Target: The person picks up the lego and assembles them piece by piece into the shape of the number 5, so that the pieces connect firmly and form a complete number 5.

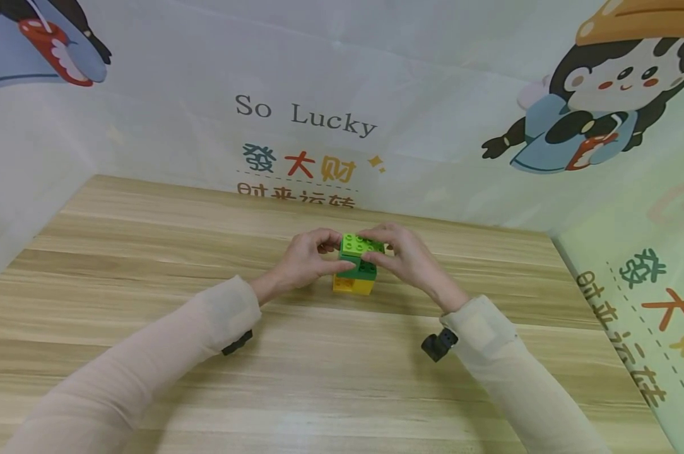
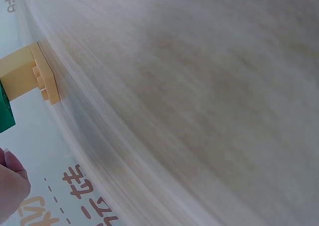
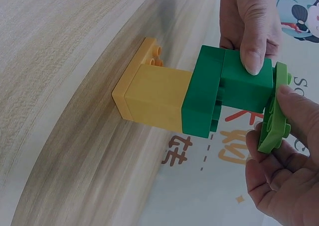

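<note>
In the head view a small stack of toy building bricks stands between both hands. At its foot lies an orange-yellow plate (image 3: 133,69) with bare studs on one side. It carries a yellow brick (image 3: 157,96), then a dark green brick (image 3: 199,91) and a second dark green brick (image 3: 244,84), set off to one side. My left hand (image 1: 302,260) holds the upper dark green brick, thumb against its near side. My right hand (image 1: 407,255) pinches a light green plate (image 1: 353,243) between thumb and fingers, tilted against the top of that brick.
The stack stands on a wood-grain table (image 1: 313,378) toward its back edge. A pale printed sheet (image 1: 206,57) hangs behind and along the sides. Small black devices (image 1: 439,344) are strapped at the wrists.
</note>
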The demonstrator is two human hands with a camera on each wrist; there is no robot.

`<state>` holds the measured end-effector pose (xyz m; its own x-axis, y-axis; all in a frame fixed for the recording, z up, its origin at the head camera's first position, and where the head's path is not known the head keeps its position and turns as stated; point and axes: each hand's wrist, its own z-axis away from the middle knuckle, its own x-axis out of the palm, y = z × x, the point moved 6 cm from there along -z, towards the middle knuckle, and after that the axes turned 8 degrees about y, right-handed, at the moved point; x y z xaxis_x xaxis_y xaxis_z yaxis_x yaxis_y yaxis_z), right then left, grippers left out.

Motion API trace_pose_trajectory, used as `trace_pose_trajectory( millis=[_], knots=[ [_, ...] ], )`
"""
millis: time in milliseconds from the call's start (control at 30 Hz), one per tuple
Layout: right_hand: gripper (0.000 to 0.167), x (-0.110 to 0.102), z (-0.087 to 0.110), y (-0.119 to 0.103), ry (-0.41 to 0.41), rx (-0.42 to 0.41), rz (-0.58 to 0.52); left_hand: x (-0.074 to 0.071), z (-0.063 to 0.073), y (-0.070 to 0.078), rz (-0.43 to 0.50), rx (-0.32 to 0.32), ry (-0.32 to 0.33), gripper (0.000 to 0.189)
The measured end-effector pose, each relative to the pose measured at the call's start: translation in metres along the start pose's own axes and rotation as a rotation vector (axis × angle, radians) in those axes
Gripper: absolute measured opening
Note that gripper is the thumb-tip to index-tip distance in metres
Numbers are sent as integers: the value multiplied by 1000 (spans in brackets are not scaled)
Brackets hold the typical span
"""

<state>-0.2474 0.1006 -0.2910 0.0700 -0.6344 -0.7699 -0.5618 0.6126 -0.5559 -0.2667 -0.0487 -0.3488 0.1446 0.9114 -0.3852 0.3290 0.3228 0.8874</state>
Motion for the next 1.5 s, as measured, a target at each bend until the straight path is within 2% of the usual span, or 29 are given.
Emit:
trace_pose_trajectory(
  millis=[133, 767, 1067, 1500],
  knots=[
    [38, 0, 0, 0, -15, 18, 4, 1, -1, -2, 1, -2, -5, 35],
    [36, -1, 0, -9, -38, -36, 110, 1, 0, -1, -8, -22, -19, 35],
    [36, -1, -1, -10, -42, -46, 134, 1, -1, 0, -6, -5, -18, 34],
    [37, -1, -2, -12, -50, -72, 169, 0, -2, -1, -38, -16, -12, 33]
  ],
)
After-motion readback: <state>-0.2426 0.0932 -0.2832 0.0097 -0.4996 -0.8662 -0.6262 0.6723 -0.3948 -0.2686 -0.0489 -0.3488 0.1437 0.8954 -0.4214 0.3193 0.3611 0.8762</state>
